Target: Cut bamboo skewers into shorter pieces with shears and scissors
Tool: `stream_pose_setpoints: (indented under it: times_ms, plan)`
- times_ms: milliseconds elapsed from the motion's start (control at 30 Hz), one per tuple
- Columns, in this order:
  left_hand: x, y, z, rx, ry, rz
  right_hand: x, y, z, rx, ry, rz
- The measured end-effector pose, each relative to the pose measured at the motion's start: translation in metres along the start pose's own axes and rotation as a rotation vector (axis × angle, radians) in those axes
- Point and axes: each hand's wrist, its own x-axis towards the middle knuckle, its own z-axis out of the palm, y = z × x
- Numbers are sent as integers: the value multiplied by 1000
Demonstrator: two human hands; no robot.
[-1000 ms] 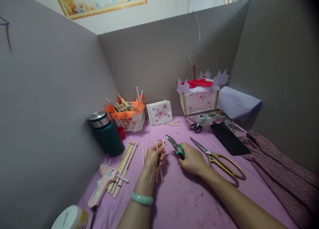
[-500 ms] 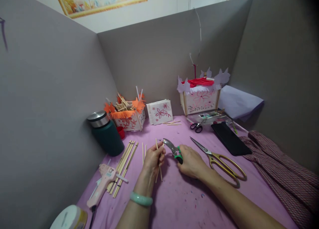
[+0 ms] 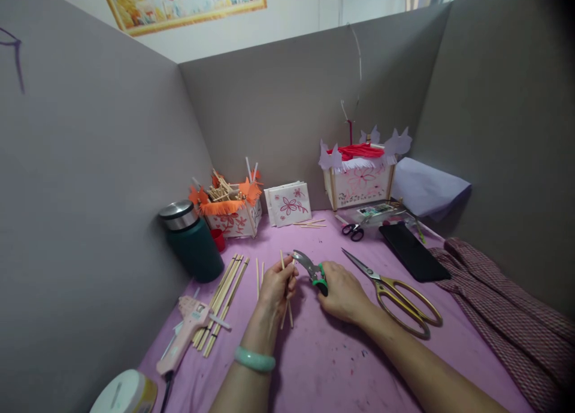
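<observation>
Two thin wooden sticks (image 3: pixel 284 315) are pinched in my left hand (image 3: pixel 275 284), their lower ends crossing below the palm. My right hand (image 3: pixel 344 293) is closed around the green handles of pruning shears (image 3: pixel 320 276). The curved metal blades of the shears reach the upper end of one stick, close to my left fingertips; whether they bite into it I cannot tell. Two more thin sticks (image 3: pixel 257 275) lie just left of my left hand. Large gold-handled scissors (image 3: pixel 404 299) rest to the right of my right hand.
At left are a pink glue gun (image 3: pixel 191 329), several marked sticks (image 3: pixel 229 287), a green flask (image 3: pixel 193 245) and a round tub (image 3: pixel 126 394). Behind stand an orange-trimmed box (image 3: pixel 231 221), drawn cards (image 3: pixel 290 205) and a purple-trimmed box (image 3: pixel 362 182). A black phone (image 3: pixel 411 251) and checked cloth (image 3: pixel 503 311) are right.
The camera view has shifted slightly. Both hands, the sticks and the shears keep nearly the same positions.
</observation>
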Motion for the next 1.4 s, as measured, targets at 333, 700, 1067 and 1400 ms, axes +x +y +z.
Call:
stream_pose_setpoints:
  times_ms: [333, 700, 1067, 1400]
  plan:
    - [3, -4, -1, 58, 19, 22, -2, -2, 4, -45, -6, 32]
    - [2, -4, -1, 25, -6, 21, -4, -9, 1, -53, 2, 62]
    - [4, -5, -2, 87, 29, 29, -2, -7, -3, -80, -58, 49]
    - [-1, -3, 1, 91, 67, -8, 2, -3, -2, -171, -104, 77]
